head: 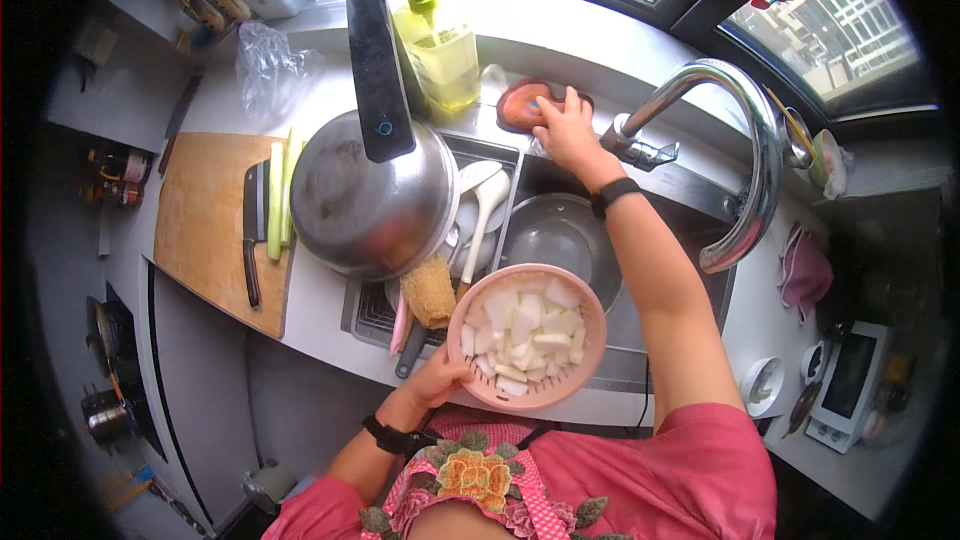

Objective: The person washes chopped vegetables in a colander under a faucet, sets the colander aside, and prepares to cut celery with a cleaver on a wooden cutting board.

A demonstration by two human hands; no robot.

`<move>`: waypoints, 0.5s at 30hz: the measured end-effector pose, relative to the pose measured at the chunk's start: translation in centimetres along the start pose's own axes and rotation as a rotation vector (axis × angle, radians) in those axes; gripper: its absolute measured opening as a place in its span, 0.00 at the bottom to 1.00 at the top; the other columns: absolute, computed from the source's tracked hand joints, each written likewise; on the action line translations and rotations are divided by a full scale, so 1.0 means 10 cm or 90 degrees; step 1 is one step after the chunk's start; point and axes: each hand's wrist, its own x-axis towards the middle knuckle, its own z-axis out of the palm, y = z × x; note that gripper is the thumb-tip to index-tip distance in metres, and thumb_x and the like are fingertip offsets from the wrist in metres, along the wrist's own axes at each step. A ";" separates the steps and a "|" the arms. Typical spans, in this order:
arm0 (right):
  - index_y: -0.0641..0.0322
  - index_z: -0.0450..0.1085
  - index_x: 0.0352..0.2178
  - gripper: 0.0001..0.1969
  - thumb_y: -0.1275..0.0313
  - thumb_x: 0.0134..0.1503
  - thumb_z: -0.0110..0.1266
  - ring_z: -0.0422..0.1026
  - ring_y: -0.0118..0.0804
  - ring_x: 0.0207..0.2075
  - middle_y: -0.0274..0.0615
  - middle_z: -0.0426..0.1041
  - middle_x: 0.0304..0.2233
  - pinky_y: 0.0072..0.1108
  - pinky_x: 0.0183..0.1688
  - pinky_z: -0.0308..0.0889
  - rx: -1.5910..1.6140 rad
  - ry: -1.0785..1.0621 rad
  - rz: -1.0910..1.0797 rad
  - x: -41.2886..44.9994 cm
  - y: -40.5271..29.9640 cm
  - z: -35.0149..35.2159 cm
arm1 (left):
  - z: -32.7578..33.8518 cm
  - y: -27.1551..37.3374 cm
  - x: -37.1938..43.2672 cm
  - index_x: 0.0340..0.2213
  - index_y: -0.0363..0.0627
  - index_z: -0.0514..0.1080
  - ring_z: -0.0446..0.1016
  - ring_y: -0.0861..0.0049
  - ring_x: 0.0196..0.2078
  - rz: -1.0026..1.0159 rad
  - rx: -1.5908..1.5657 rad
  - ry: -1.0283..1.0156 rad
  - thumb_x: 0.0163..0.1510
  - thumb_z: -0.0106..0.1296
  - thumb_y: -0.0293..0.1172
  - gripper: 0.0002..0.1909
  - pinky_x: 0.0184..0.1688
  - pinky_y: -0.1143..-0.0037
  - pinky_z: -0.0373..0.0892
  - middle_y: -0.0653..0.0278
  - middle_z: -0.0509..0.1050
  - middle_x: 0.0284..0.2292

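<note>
My left hand (439, 379) grips the rim of a pink plastic colander (529, 396) at the sink's front edge. White chopped vegetable pieces (525, 326) fill much of it. My right hand (566, 124) reaches across the sink to a reddish-brown dish (517, 106) behind it, fingers spread at the dish; whether they hold anything there cannot be told. A large metal bowl or pan (499, 225) lies in the sink basin, partly hidden by the colander and my right arm. The chrome faucet (731, 75) arches to the right of my right hand.
An upturned steel pot with a black handle (375, 202) rests over the dish rack (375, 326), beside utensils and a loofah (429, 291). Left lie a cutting board (210, 225), a cleaver (256, 202) and green stalks (276, 202). A soap dispenser (446, 64) stands behind.
</note>
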 end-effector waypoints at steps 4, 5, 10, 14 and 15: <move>0.35 0.55 0.52 0.24 0.54 0.51 0.44 0.36 0.75 0.55 0.55 0.41 0.58 0.60 0.50 0.43 -0.055 -0.175 0.130 0.09 -0.14 0.25 | -0.05 -0.02 -0.02 0.50 0.32 0.53 0.66 0.67 0.47 0.018 0.042 0.013 0.36 0.42 0.15 0.34 0.48 0.72 0.65 0.55 0.64 0.46; 0.36 0.55 0.51 0.24 0.56 0.52 0.44 0.38 0.75 0.55 0.55 0.43 0.57 0.60 0.49 0.44 -0.077 -0.156 0.112 0.08 -0.14 0.27 | -0.11 -0.03 0.02 0.50 0.32 0.53 0.66 0.67 0.47 0.018 0.047 0.012 0.36 0.42 0.15 0.34 0.48 0.72 0.65 0.55 0.64 0.46; 0.52 0.58 0.48 0.20 0.70 0.51 0.42 0.47 0.75 0.52 0.63 0.51 0.51 0.54 0.47 0.53 -0.129 -0.015 0.014 -0.24 0.13 0.41 | -0.04 0.01 0.04 0.51 0.33 0.52 0.65 0.67 0.49 0.033 0.036 -0.005 0.35 0.42 0.15 0.35 0.50 0.71 0.63 0.54 0.63 0.47; 0.67 0.60 0.43 0.17 0.76 0.49 0.42 0.56 0.68 0.48 0.65 0.58 0.44 0.43 0.48 0.58 -0.163 -0.021 0.030 -0.47 0.05 0.33 | -0.03 0.02 0.02 0.51 0.33 0.51 0.65 0.65 0.49 0.039 0.009 -0.012 0.35 0.42 0.15 0.36 0.51 0.70 0.62 0.53 0.63 0.48; 0.68 0.61 0.43 0.18 0.78 0.48 0.42 0.60 0.65 0.45 0.63 0.60 0.42 0.40 0.49 0.58 -0.143 -0.053 0.039 -0.52 0.03 0.30 | -0.03 0.03 0.00 0.51 0.33 0.51 0.65 0.65 0.49 0.038 0.012 -0.014 0.35 0.42 0.15 0.36 0.51 0.70 0.62 0.53 0.63 0.48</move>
